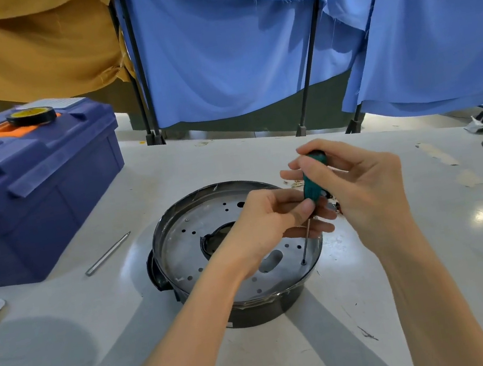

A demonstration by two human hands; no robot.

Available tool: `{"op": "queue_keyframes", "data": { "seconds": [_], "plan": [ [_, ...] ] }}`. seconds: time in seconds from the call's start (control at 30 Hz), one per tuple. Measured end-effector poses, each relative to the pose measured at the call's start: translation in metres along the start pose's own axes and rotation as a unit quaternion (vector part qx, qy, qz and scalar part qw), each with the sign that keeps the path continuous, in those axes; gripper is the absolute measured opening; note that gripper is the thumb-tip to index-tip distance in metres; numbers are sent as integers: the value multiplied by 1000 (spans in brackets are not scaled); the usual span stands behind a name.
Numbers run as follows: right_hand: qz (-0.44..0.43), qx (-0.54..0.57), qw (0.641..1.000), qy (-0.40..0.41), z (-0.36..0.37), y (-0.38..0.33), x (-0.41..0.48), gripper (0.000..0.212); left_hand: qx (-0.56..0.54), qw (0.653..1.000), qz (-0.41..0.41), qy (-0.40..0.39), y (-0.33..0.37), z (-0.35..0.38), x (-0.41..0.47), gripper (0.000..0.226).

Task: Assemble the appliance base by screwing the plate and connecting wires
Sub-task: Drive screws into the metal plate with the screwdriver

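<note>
head view: round black appliance base [252, 311] sits mid white table [391, 310]. right hand [367, 183] grips green-handled screwdriver [312, 185], left hand [259, 227] pinches it low. tip stands at 4 o'clock on holed silver plate [182, 253]. screwing seems underway, wiring seems still to do.

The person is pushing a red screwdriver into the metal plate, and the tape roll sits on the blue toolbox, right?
Not quite: the head view shows the screwdriver is green, not red. Its tip is in the metal plate, and the tape roll sits on the blue toolbox.
</note>
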State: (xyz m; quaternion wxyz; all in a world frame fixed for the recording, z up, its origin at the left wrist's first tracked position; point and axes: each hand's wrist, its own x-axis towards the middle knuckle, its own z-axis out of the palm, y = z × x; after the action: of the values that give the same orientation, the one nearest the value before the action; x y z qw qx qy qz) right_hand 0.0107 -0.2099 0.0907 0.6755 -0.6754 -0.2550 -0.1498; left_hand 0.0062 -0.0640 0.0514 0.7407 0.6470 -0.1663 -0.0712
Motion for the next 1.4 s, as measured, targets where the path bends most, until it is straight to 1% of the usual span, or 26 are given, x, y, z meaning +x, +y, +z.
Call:
{"op": "queue_keyframes", "data": {
  "seconds": [0.07, 0.13, 0.2, 0.23, 0.27, 0.33, 0.37, 0.43, 0.47, 0.5, 0.57, 0.63, 0.7, 0.73, 0.77, 0.8, 0.87, 0.93, 0.97, 1.03, 1.13, 1.2, 1.27, 1.3, 1.33, 1.4],
  "plan": [
    [-16, -44, 998, 49, 4, 2, -2, 17, 5, 1000, 8, 15, -1, 1, 0, 10],
    [-47, -121, 985, 110, 9, 6, -4, 11, 16, 1000, 9, 11, -2, 5, 2, 8],
    [-77, -211, 962, 158, 13, 8, -3, 14, 25, 1000, 3, 5, -3, 8, 4, 11],
    [-77, -230, 956, 162, 13, 8, -2, 17, 28, 1000, -2, 3, -3, 8, 5, 13],
    [-65, -215, 964, 145, 10, 7, 0, 18, 29, 1000, -6, 2, -3, 7, 4, 15],
    [-5, -95, 994, 59, 4, 1, 4, 20, 22, 1000, -9, 3, -2, 3, 2, 17],
    [18, -37, 999, 9, 0, -2, 4, 24, 15, 1000, -10, 4, -2, 1, 1, 18],
    [30, -8, 998, -50, -5, -3, 3, 30, 12, 1000, -11, 4, -2, -2, -1, 20],
    [28, -11, 998, -53, -5, -4, 2, 32, 14, 1000, -13, 1, -2, -2, -2, 21],
    [28, -11, 999, -40, -4, -4, 1, 31, 14, 1000, -15, -3, -2, -2, -2, 22],
    [14, -27, 999, 11, 0, -4, 0, 23, 4, 1000, -13, -4, -1, 0, -3, 22],
    [-14, -82, 994, 74, 8, -2, -2, 14, 0, 1000, -7, -3, -1, 3, -3, 17],
    [-45, -176, 973, 143, 17, 2, -5, 8, 12, 1000, -4, 2, -1, 6, -1, 11],
    [-59, -223, 958, 168, 20, 3, -5, 9, 18, 1000, -4, 5, 0, 7, -1, 10],
    [-63, -249, 951, 171, 21, 2, -4, 11, 21, 1000, -6, 5, 0, 6, 0, 11],
    [-52, -245, 956, 151, 18, 0, -1, 15, 17, 1000, -11, 4, 0, 4, 1, 13],
    [15, -138, 989, 47, 7, -7, 4, 21, 0, 1000, -20, 0, 1, 0, 0, 17],
    [66, -31, 995, -62, -3, -12, 5, 32, -5, 1000, -24, -10, 1, -3, -2, 18],
    [67, -18, 994, -85, -7, -12, 4, 35, -4, 1000, -24, -14, 1, -3, -3, 19],
    [44, -21, 997, -61, -8, -12, 1, 31, -4, 1000, -21, -13, 0, -1, -3, 19],
    [10, -36, 999, 34, -1, -9, -2, 19, -6, 1000, -11, 2, -1, 2, -2, 17],
    [-24, -115, 989, 89, 8, -4, -5, 19, 8, 1000, -11, 9, -1, 5, 0, 15],
    [-37, -200, 971, 125, 11, -3, -4, 16, 23, 1000, -17, 9, 0, 6, 2, 16],
    [-34, -218, 967, 124, 9, -5, -2, 16, 26, 999, -21, 6, 0, 5, 3, 17],
    [-22, -212, 972, 102, 5, -6, 1, 19, 24, 999, -24, 2, 1, 5, 3, 17],
    [32, -121, 992, 8, -5, -13, 5, 30, 12, 999, -29, -10, 2, 4, 0, 19]
  ]
}}
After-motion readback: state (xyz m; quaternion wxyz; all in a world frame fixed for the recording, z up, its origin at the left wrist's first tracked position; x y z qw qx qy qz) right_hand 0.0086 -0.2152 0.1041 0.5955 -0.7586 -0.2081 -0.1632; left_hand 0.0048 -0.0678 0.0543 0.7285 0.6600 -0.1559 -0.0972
